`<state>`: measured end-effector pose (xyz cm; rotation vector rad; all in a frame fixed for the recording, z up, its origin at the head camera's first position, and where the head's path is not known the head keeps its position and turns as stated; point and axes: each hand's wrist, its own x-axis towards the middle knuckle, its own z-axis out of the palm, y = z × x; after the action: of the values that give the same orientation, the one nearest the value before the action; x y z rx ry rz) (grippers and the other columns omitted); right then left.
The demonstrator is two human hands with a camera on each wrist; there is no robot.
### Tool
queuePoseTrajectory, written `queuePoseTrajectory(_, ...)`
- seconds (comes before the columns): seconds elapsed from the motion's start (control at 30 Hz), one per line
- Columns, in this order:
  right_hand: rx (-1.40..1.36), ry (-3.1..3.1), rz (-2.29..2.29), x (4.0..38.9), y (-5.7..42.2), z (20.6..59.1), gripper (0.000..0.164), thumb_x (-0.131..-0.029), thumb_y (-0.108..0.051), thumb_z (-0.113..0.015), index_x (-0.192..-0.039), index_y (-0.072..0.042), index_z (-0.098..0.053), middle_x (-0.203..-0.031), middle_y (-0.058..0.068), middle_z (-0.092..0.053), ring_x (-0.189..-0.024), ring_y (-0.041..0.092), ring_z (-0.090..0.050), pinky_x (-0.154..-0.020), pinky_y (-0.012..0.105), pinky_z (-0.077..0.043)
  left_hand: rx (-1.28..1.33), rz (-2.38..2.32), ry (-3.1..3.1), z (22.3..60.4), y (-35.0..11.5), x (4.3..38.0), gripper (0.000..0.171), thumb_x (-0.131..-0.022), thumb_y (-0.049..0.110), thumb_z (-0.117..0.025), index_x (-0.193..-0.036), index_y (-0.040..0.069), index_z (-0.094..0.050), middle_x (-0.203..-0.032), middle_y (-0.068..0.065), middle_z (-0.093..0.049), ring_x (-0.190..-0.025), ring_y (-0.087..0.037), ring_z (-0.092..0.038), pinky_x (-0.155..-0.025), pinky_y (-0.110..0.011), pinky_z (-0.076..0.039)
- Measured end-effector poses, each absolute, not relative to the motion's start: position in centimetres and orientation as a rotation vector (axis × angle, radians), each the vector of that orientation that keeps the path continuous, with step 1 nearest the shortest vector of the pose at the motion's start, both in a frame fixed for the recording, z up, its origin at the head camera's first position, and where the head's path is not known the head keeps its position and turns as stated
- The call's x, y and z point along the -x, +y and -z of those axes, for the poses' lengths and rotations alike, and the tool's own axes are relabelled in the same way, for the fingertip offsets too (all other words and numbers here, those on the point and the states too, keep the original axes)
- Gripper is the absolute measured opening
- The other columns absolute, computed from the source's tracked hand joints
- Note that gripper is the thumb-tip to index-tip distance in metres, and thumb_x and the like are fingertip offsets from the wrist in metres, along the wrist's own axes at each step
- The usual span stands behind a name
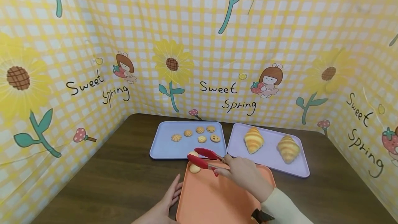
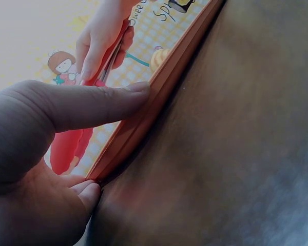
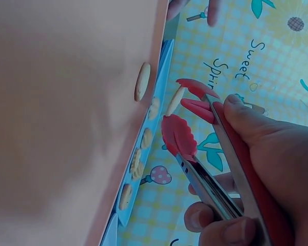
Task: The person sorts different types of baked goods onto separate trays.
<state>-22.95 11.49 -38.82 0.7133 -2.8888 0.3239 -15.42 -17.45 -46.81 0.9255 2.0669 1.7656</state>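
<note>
My right hand (image 1: 244,175) grips a pair of red-tipped metal tongs (image 3: 210,177). Between the tong tips is a pale round cookie (image 3: 175,101), above the far left corner of the orange tray (image 1: 214,199). Another round cookie (image 1: 195,168) lies on the tray in that corner, just below the tongs. My left hand (image 1: 169,196) is at the tray's left side. In the left wrist view its thumb and fingertips touch the tray's rim (image 2: 143,120), with the fingers not wrapped round it.
Behind the orange tray, a blue tray (image 1: 164,148) bears several small cookies (image 1: 188,133). To its right, a lilac tray (image 1: 267,158) holds two croissant-shaped breads (image 1: 254,140). All stand on a dark wooden table (image 1: 124,175), enclosed by a yellow checked cloth (image 1: 192,27).
</note>
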Motion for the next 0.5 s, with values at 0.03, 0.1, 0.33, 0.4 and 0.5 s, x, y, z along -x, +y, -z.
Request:
queuePoseTrajectory(0.03, -0.712, -2.889, -0.322, 23.1, 11.4, 38.8, 0.048, -0.088, -0.061, -0.064, -0.089, -0.013, -0.058, -0.055, -0.004, -0.042, -0.050, 0.013, -0.044, -0.045, 0.030, -0.035, -0.933, -1.768, 2.065, 46.9, -17.5, 15.4, 0.125, -0.085, 0.031, -0.080, -0.148, -0.013, 0.018, -0.147, -0.047, -0.007, -0.133, -0.064, -0.014, -0.104, -0.017, -0.031)
queuePoseTrajectory(0.1, -0.714, -2.890, -0.329, 23.4, 11.2, 38.8, 0.048, -0.088, -0.060, -0.065, -0.089, -0.013, -0.057, -0.055, -0.003, -0.042, -0.050, 0.013, -0.043, -0.045, 0.029, -0.034, -0.949, -1.773, 2.066, 47.0, -17.5, 15.4, 0.125, -0.086, 0.034, -0.079, -0.147, -0.014, 0.018, -0.147, -0.047, -0.007, -0.133, -0.064, -0.014, -0.104, -0.018, -0.031)
queuePoseTrajectory(0.33, -0.738, -2.859, -0.287, 24.6, 10.2, 39.0, 0.048, -0.089, -0.059, -0.064, -0.089, -0.012, -0.056, -0.055, -0.001, -0.042, -0.051, 0.014, -0.043, -0.046, 0.031, -0.035, -0.946, -1.768, 2.066, 46.7, -17.4, 15.5, 0.124, -0.085, 0.025, -0.081, -0.148, -0.014, 0.018, -0.146, -0.048, -0.007, -0.133, -0.064, -0.014, -0.104, -0.018, -0.031)
queuePoseTrajectory(0.4, -0.745, -2.846, -0.293, 24.9, 9.9, 39.0, 0.047, -0.089, -0.058, -0.065, -0.086, -0.012, -0.054, -0.055, -0.001, -0.042, -0.050, 0.015, -0.042, -0.045, 0.031, -0.034, -0.936, -1.765, 2.064, 46.7, -17.4, 15.5, 0.124, -0.084, 0.023, -0.081, -0.148, -0.013, 0.018, -0.147, -0.047, -0.007, -0.133, -0.064, -0.013, -0.104, -0.017, -0.030)
queuePoseTrajectory(0.5, -0.751, -2.834, -0.311, 25.4, 9.3, 39.1, 0.047, -0.089, -0.057, -0.066, -0.082, -0.013, -0.052, -0.055, -0.001, -0.041, -0.049, 0.015, -0.041, -0.044, 0.030, -0.032, -0.940, -1.765, 2.068, 46.7, -17.4, 15.5, 0.124, -0.084, 0.024, -0.082, -0.148, -0.013, 0.018, -0.146, -0.048, -0.008, -0.133, -0.064, -0.014, -0.104, -0.017, -0.031)
